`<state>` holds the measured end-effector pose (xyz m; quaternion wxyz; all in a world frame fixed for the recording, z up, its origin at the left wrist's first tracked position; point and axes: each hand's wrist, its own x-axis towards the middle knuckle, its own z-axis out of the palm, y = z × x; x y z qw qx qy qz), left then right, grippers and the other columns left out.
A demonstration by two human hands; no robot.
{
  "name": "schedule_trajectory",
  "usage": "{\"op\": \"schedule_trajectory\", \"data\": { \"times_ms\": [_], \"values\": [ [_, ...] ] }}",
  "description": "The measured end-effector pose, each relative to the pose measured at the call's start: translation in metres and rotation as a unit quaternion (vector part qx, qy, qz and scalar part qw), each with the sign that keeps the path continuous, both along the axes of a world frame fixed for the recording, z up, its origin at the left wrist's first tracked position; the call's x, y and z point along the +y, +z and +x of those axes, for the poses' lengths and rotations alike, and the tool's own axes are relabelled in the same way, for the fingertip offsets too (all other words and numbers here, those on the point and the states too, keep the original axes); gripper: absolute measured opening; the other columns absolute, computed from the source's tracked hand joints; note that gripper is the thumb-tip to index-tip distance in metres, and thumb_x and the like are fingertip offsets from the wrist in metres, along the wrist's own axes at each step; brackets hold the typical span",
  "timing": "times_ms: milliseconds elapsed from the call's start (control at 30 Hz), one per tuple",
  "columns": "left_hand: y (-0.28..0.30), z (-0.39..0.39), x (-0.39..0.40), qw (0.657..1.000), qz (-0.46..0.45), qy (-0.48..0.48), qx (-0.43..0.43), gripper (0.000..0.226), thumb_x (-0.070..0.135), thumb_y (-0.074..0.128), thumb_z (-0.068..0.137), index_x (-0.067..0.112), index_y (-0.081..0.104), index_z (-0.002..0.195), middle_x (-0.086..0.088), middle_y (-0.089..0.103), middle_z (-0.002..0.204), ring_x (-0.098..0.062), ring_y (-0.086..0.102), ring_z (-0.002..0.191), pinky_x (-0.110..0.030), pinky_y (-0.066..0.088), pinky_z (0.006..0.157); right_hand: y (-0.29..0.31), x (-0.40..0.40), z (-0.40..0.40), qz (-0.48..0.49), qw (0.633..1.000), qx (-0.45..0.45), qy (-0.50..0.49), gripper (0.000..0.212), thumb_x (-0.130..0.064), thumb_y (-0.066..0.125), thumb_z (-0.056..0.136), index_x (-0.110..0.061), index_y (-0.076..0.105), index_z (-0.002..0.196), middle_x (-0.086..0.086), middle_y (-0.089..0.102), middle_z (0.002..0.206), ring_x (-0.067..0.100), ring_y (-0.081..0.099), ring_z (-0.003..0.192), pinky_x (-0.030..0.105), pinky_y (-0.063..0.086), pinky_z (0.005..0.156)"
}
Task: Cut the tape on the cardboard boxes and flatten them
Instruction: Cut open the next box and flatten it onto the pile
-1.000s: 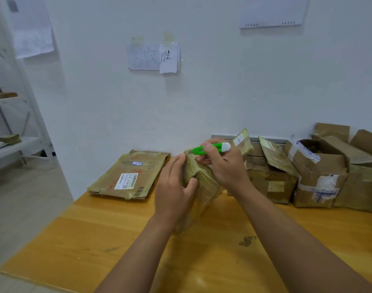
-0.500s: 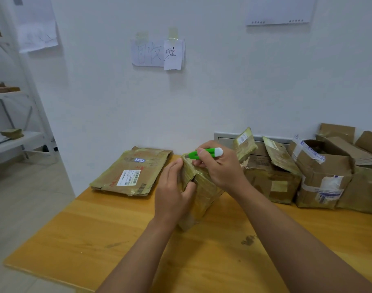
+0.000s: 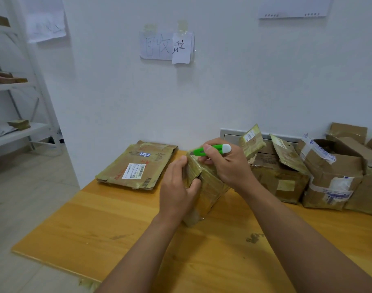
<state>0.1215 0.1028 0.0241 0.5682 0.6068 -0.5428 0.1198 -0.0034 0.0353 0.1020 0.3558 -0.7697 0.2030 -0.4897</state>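
A small tape-wrapped cardboard box (image 3: 210,187) stands tilted on the wooden table (image 3: 117,225) in the middle of the view. My left hand (image 3: 177,187) grips its left side, thumb curled around the near edge. My right hand (image 3: 227,163) holds a green and white box cutter (image 3: 210,150) with its tip at the box's upper far corner. A flattened box (image 3: 136,163) with a white label lies at the back left of the table.
Several opened cardboard boxes (image 3: 329,174) stand along the wall at the right. A white shelf rack (image 3: 16,127) stands on the tiled floor to the left. The table's left edge runs diagonally near the flattened box.
The cutter has shifted slightly left along the top of the box. The left hand keeps its grip on the box.
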Motion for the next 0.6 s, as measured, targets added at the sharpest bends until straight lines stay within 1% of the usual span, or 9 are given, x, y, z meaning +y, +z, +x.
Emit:
{"op": "schedule_trajectory", "data": {
  "times_ms": [200,300,367,433,533,600],
  "values": [
    [-0.002,0.002,0.000,1.000,0.000,0.002,0.003,0.055,0.017,0.067,0.074,0.004,0.057,0.126,-0.009,0.062,0.118,-0.020,0.057,0.109,-0.021,0.044,0.094,0.001,0.001,0.003,0.000,1.000,-0.006,-0.002,0.016,-0.018,0.056,0.097,-0.021,0.068,0.088,0.005,0.073,0.075,0.021,0.072,0.077,0.053,0.058,0.074],
    [-0.003,0.003,0.000,1.000,0.001,0.001,0.006,0.054,0.017,0.066,0.074,0.004,0.057,0.126,-0.008,0.062,0.118,-0.019,0.058,0.108,-0.026,0.048,0.093,0.001,0.000,0.004,-0.001,1.000,0.002,0.001,0.014,-0.022,0.057,0.097,-0.018,0.069,0.090,0.005,0.073,0.076,0.020,0.072,0.078,0.053,0.057,0.074],
    [-0.003,0.003,0.000,1.000,0.003,0.003,0.001,0.054,0.017,0.065,0.074,0.003,0.058,0.126,-0.008,0.062,0.117,-0.020,0.058,0.108,-0.025,0.047,0.092,0.000,-0.002,0.005,-0.017,1.000,0.022,-0.004,0.017,-0.027,0.057,0.095,-0.016,0.070,0.092,0.003,0.073,0.076,0.020,0.072,0.077,0.053,0.057,0.074],
    [-0.004,0.005,0.000,1.000,0.007,0.007,0.001,0.054,0.017,0.065,0.074,0.002,0.058,0.126,-0.009,0.062,0.117,-0.021,0.058,0.108,-0.025,0.047,0.092,0.001,-0.004,0.007,-0.024,0.999,0.034,-0.002,0.016,-0.025,0.057,0.095,-0.016,0.070,0.092,0.001,0.073,0.075,0.020,0.071,0.077,0.053,0.056,0.074],
    [-0.006,0.009,0.000,1.000,0.010,0.012,0.004,0.054,0.017,0.065,0.074,0.001,0.058,0.125,-0.010,0.062,0.118,-0.021,0.057,0.109,-0.027,0.047,0.093,0.005,-0.003,0.011,-0.062,0.996,0.064,-0.003,0.015,-0.020,0.057,0.096,-0.013,0.069,0.091,0.000,0.071,0.071,0.016,0.069,0.072,0.046,0.055,0.069],
    [-0.006,0.013,0.000,1.000,0.006,0.015,0.002,0.053,0.015,0.066,0.074,0.000,0.059,0.124,-0.012,0.062,0.117,-0.018,0.055,0.109,-0.022,0.044,0.095,0.008,-0.002,0.014,-0.074,0.994,0.078,-0.007,0.016,-0.015,0.056,0.096,-0.010,0.067,0.086,0.003,0.068,0.068,0.018,0.063,0.066,0.042,0.051,0.062]
  ]
}}
